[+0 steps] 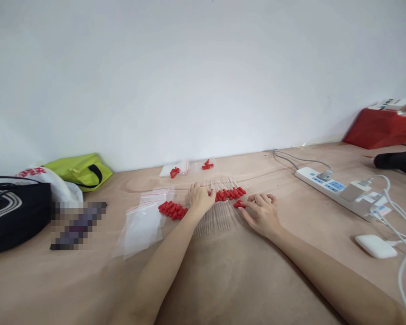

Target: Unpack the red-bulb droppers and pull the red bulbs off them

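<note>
A row of thin pale sticks with red bulb-shaped pieces [230, 194] lies side by side across the middle of the table. At its left end is my left hand [200, 199], with fingers curled and tips partly hidden; what they hold cannot be made out. My right hand [262, 214] is at the other end, thumb and forefinger closed around a small red piece [238, 204]. A pile of loose red pieces [172, 210] sits just left of my left wrist. Partly beneath that pile are clear zip bags [144, 228] with red seal lines.
Near the wall lie two small bags with red pieces [207, 165] [175, 172]. A white power strip [338, 187] with plugs, cables and a white charger [375, 246] occupies the right. Black [16, 216] and green bags [81, 171] stand left; a red bag [382, 128] is far right.
</note>
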The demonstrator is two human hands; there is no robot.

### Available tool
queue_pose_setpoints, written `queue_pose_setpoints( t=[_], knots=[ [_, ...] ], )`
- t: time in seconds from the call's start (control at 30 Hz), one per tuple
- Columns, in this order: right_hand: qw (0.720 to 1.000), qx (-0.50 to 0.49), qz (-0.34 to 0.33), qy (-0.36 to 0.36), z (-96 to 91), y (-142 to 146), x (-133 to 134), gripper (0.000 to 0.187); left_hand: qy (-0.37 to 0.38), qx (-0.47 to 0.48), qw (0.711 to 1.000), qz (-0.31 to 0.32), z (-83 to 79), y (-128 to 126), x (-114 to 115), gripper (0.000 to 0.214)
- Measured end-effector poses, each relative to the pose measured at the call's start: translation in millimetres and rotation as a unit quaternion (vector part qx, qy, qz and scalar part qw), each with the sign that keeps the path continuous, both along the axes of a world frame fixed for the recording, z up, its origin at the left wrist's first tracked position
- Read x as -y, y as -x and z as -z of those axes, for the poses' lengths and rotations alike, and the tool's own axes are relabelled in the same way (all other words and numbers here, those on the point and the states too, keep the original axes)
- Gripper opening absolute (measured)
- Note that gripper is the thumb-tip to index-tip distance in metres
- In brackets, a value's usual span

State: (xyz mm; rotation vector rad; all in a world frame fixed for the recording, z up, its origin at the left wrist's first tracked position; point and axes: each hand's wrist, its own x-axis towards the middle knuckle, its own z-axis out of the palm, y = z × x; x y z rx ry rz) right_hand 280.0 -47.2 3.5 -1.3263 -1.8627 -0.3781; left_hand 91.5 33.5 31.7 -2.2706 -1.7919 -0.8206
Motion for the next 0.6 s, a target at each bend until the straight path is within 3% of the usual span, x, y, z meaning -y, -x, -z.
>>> queue_pose_setpoints(
  t=[0.1, 0.2, 0.3, 0.37, 0.6],
  knots=[
    [1.000, -0.007, 0.017, -0.009, 2.3, -3.7, -2.9, 0.019, -0.028, 0.025, 0.999, 0.017, -9.4, 8.4, 12.9, 0.022],
    [0.999, -0.014, 0.022, -0.032, 3.9, -4.9, -3.9, 0.030, -0.084, 0.037, 0.991, 0.100, -16.9, 26.5, 37.9, 0.018],
    [0.998, 0.010, -0.024, -0.050, 2.2, -0.9, 0.2, 0.047, -0.115, 0.016, 0.976, 0.184, -13.4, 47.9, 64.1, 0.013],
    [0.996, 0.041, -0.066, -0.051, -0.2, 4.2, 4.7, 0.051, -0.141, 0.001, 0.968, 0.207, -5.4, 58.6, 76.2, 0.011],
    [0.983, 0.099, -0.149, -0.048, -0.2, 21.2, 10.0, 0.029, -0.199, -0.022, 0.948, 0.248, 13.4, 61.7, 83.6, 0.011]
  ],
)
